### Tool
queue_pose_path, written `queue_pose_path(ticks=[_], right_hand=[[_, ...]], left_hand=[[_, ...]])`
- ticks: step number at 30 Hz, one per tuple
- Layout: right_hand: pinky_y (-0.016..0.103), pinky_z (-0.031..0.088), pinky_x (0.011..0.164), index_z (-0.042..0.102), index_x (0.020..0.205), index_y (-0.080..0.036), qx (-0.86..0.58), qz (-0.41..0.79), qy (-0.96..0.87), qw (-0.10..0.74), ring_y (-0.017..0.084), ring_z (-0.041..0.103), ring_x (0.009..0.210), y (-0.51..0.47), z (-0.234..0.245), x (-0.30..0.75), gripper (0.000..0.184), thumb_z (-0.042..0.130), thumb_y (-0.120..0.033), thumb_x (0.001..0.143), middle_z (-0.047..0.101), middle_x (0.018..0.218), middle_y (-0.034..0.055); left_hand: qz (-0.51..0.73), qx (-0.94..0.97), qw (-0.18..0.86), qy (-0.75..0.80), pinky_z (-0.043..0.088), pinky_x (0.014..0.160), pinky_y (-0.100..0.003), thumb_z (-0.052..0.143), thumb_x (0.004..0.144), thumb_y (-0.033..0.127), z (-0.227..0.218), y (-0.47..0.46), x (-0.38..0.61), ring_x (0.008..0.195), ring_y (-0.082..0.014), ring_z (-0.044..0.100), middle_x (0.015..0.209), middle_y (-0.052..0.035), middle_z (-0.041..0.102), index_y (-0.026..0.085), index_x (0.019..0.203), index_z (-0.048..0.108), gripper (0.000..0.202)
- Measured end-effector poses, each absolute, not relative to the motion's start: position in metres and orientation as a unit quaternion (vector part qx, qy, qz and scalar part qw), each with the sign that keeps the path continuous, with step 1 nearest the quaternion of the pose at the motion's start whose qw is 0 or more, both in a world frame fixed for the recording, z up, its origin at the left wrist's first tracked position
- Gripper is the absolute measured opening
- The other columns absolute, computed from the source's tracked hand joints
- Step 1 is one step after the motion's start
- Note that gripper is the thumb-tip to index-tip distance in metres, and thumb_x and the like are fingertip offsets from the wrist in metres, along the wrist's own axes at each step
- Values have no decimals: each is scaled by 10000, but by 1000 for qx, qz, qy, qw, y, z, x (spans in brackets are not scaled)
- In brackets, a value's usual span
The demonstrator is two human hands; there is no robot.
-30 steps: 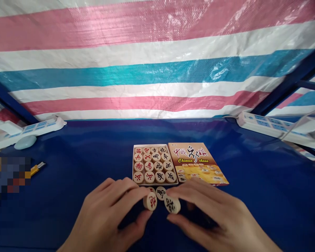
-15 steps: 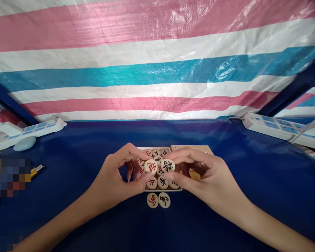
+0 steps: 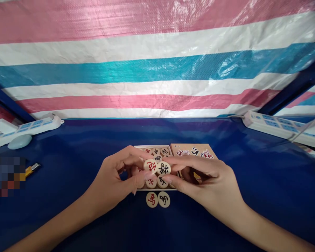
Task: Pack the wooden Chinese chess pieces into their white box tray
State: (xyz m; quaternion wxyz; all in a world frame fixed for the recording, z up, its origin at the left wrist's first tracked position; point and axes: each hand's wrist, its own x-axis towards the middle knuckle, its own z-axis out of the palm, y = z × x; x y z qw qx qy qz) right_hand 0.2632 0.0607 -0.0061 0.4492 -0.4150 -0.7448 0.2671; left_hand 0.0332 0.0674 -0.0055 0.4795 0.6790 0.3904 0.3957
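Between thumb and fingers, my left hand (image 3: 120, 171) pinches a round Chinese chess piece with a red character (image 3: 150, 166). My right hand (image 3: 210, 178) pinches one with a black character (image 3: 163, 168); the two pieces meet edge to edge. Both are held over a shallow white-rimmed box (image 3: 157, 190) full of more pieces, partly hidden by my hands. On the table just in front of the box lie a red-character piece (image 3: 152, 200) and a black-character piece (image 3: 164, 199), side by side.
A printed cardboard lid (image 3: 193, 150) lies right of the box, partly under my right hand. Power strips stand at the back left (image 3: 39, 126) and back right (image 3: 275, 126). A pale computer mouse (image 3: 20, 141) and a yellow cutter knife (image 3: 31, 169) are at the left of the blue table (image 3: 157, 231).
My right hand has brought its black piece left, against the red piece in my left hand. More of the cardboard lid's print shows. The two pieces on the table stay put.
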Motion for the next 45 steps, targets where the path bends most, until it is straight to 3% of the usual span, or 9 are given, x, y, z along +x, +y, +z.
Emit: queue_pose_path(ticks=[6, 12, 18, 30, 35, 40, 45], right_hand=[[221, 347, 403, 723, 1063, -331, -429, 253, -747, 441, 60, 463, 478, 61, -8, 265, 258, 770, -258, 820, 705, 718, -79], [219, 420, 486, 715, 1090, -351, -439, 218, -760, 428, 74, 510, 543, 62, -7, 267, 261, 745, -268, 844, 707, 768, -71], [216, 460, 512, 686, 1155, -353, -441, 267, -750, 414, 79, 549, 567, 62, -9, 267, 311, 732, -286, 855, 701, 787, -64], [203, 436, 468, 711, 1085, -260, -431, 318, -737, 413, 76, 523, 538, 62, -3, 263, 235, 722, -300, 853, 660, 725, -34], [195, 457, 470, 725, 1045, -259, -429, 311, -744, 406, 78, 533, 531, 64, 5, 265, 206, 730, -307, 845, 652, 691, -37], [199, 497, 508, 708, 1127, -295, -410, 276, -796, 349, 99, 621, 617, 70, 6, 269, 270, 718, -313, 858, 700, 763, -39], [255, 552, 622, 690, 1140, -264, -393, 182, -822, 369, 126, 656, 681, 73, -6, 273, 255, 683, -276, 885, 730, 870, -3]], left_hand=[[390, 654, 519, 388, 477, 513, -141, 675, 911, 263, -9, 71, 36, 508, -30, 578, 811, 38, 689, 252, 1089, 621, 187], [391, 604, 568, 399, 440, 407, -120, 730, 864, 300, -8, 68, 39, 427, -36, 519, 675, 32, 689, 211, 1040, 629, 222], [381, 590, 588, 401, 437, 435, -122, 749, 851, 282, -10, 71, 38, 423, -39, 573, 729, 19, 721, 218, 1065, 616, 259], [387, 634, 546, 387, 454, 478, -168, 673, 908, 247, -6, 72, 34, 468, -56, 595, 804, 1, 721, 216, 1123, 601, 229], [399, 647, 529, 377, 518, 540, -173, 715, 877, 250, -5, 72, 35, 548, -55, 613, 882, 2, 720, 224, 1109, 623, 251], [392, 650, 523, 388, 478, 508, -153, 710, 887, 263, -9, 72, 37, 527, -69, 642, 711, 48, 680, 236, 1106, 610, 243], [382, 670, 511, 379, 508, 572, -180, 694, 899, 255, -13, 69, 37, 547, -72, 637, 655, 69, 651, 243, 1084, 587, 215]])
